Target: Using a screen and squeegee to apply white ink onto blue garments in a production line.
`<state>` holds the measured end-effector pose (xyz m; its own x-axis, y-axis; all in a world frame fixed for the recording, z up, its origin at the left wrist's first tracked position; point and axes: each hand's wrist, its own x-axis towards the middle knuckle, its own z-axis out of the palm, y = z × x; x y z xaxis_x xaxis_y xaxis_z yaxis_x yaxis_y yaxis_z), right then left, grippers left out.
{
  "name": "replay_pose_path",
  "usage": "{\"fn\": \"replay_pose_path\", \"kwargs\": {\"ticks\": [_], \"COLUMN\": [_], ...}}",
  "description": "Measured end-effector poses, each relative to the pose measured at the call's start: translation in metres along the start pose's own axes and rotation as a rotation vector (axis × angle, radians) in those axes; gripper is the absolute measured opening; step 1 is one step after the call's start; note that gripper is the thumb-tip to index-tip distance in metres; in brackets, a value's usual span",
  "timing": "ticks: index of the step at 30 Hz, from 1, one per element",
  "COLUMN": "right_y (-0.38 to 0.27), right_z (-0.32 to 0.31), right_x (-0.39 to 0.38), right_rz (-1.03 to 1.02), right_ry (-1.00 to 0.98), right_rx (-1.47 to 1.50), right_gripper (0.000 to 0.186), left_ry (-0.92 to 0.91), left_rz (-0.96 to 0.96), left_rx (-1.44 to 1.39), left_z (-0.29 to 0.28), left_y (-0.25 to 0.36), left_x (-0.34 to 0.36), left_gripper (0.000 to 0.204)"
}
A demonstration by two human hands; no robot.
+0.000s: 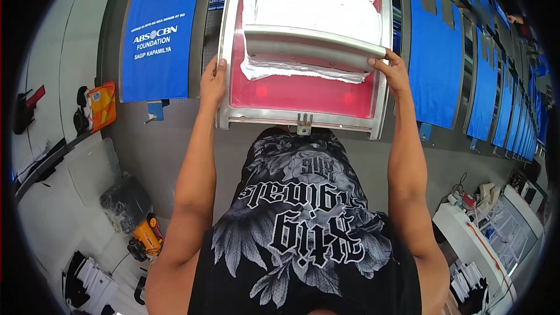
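Note:
In front of me is a screen printing frame [303, 120] with metal sides and a red mesh [303, 96]. A broad patch of white ink [315, 6] covers much of the mesh. Across the ink lies a long metal squeegee [303, 49], tilted slightly down to the right. My left hand [214, 81] is closed on the frame's left side, thumb on top and the other fingers mostly hidden. My right hand [394, 74] pinches the squeegee's right end, thumb on its near face, right by the frame's right side. The squeegee's left end has no hand on it.
Blue printed fabric panels lie on boards on both sides: one panel [154, 41] at left, another [434, 52] at right, with several more beyond. A metal bracket [304, 123] sits at the frame's near edge. An orange-yellow tool [147, 236] stands lower left; a white machine [484, 256] lower right.

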<state>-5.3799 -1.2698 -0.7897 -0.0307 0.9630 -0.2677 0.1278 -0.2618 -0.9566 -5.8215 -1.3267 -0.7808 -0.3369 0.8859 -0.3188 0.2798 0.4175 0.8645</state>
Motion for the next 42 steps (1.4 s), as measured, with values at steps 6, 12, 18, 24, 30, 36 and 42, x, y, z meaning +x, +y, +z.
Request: {"fn": "replay_pose_path", "kwargs": {"ticks": [6,12,18,24,30,36,42], "right_y": [-0.002,0.004,-0.071,-0.075,-0.08,-0.014,-0.055], "right_z": [0.003,0.004,0.019,0.031,0.024,0.047,0.034], "right_x": [0.0,0.002,-0.035,-0.029,0.066,0.04,-0.071], "right_rz": [0.004,-0.009,-0.147,-0.141,-0.703,-0.577,-0.452], "right_ry": [0.009,-0.041,-0.276,-0.349,0.048,-0.056,-0.196], "right_rx": [0.072,0.0,-1.039,-1.008,-1.068,-1.266,-1.008], "right_gripper": [0.041,0.039,0.042,0.036,0.028,0.027,0.039], "left_ry": [0.021,0.024,0.023,-0.555,-0.226,-0.178,-0.312], "left_rz": [-0.01,0.169,0.723,0.698,0.933,0.906,0.73], "left_rx": [0.007,0.153,0.627,0.936,0.78,0.837,0.821], "left_z": [0.004,-0.001,0.012,0.039,0.071,0.081,0.035], "left_y": [0.006,-0.028,0.088,0.136,0.146,0.073,0.08], "left_x": [-0.001,0.014,-0.017,0.011,0.08,0.059,-0.054], "left_gripper": [0.047,0.055,0.05,0.018,0.025,0.046,0.045]}}
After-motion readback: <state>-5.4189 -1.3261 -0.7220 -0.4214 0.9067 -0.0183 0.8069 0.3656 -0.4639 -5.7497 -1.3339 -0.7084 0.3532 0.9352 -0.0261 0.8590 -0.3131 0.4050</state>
